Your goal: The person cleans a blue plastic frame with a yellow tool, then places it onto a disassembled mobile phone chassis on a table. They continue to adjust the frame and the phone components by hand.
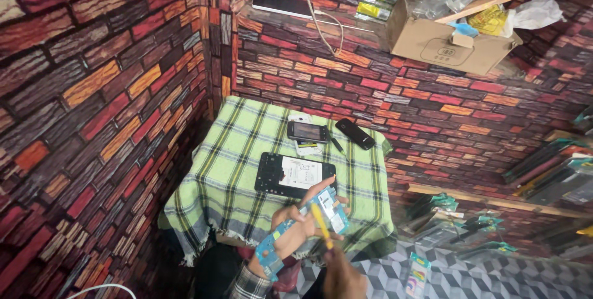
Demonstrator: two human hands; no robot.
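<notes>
- A blue circuit board (296, 228) is hovering over the near edge of the worktop (228, 169), which is wearing a green plaid cloth.
- The left hand (295, 217) is grasping that board in its grip.
- The right hand (343, 277) is clenching a yellow tool (321, 225), its tip touching the board.
- An opened black phone (295, 175) is lying mid-worktop, just beyond the board.
- Two more phones (307, 131) and a dark handset (354, 133) are sitting near the far edge.
- A cardboard box (446, 38) is resting on the shelf above.
</notes>
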